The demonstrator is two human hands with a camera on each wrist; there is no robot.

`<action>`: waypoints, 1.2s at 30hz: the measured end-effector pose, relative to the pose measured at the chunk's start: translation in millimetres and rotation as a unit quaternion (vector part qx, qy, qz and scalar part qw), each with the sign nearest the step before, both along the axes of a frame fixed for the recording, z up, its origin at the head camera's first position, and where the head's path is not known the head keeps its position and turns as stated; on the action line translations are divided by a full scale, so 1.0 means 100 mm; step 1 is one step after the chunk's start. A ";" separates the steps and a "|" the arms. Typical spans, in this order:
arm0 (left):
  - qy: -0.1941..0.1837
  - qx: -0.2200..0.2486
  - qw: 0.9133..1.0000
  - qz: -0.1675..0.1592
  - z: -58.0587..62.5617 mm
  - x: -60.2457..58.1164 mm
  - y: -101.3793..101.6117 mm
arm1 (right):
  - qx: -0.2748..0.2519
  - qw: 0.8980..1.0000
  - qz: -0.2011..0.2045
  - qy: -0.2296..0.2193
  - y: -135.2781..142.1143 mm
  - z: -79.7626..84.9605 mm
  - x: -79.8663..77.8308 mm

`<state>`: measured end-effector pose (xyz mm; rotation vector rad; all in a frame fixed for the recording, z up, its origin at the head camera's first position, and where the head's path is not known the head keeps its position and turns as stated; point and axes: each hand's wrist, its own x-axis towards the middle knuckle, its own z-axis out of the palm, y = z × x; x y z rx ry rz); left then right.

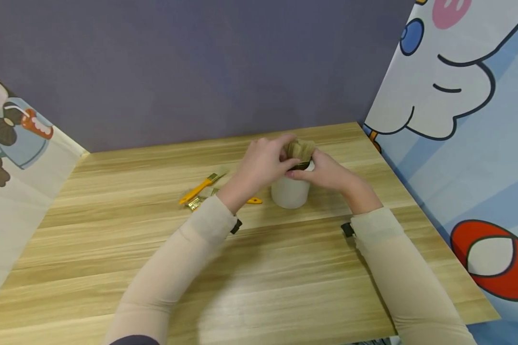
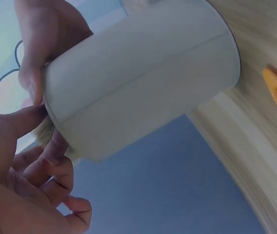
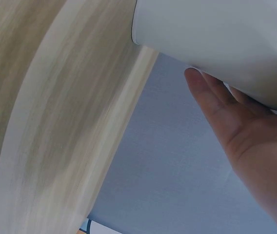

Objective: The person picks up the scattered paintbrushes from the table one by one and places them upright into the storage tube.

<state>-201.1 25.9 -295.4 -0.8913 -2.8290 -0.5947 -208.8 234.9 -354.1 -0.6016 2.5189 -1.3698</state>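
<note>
A white cylindrical container (image 1: 290, 192) stands upright on the wooden table, with a wide brush's tan bristles (image 1: 301, 149) sticking up out of its mouth. My left hand (image 1: 262, 159) pinches that brush at the mouth, thumb and fingers just inside the rim in the left wrist view. The brush's handle is hidden in the container. On the other side, my right hand (image 1: 327, 172) grips the container near its top. In the right wrist view its fingers (image 3: 209, 92) lie along the white wall (image 3: 216, 34).
Left of the container lie several paintbrushes, among them a yellow-orange-handled brush (image 1: 197, 189) and one with a shiny metal ferrule (image 1: 194, 203). Another orange handle (image 1: 254, 201) pokes out past my left forearm. A dark grey wall (image 1: 207, 72) rises behind the table (image 1: 125, 201).
</note>
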 end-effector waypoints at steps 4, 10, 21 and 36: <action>-0.040 0.034 0.999 -0.011 0.08 0.01 -0.11 | 0.014 1.000 -0.011 -0.012 0.00 0.02 0.02; -0.051 0.053 0.997 0.008 0.23 -0.01 -0.44 | 0.029 0.999 -0.032 -0.019 0.00 0.02 0.03; -0.128 -0.016 0.987 0.098 0.03 -0.32 -1.33 | 0.031 0.999 -0.040 -0.020 0.00 0.00 0.01; -0.168 -0.102 0.969 0.152 -0.70 -0.61 -1.62 | 0.033 0.998 -0.041 -0.027 -0.01 0.01 0.02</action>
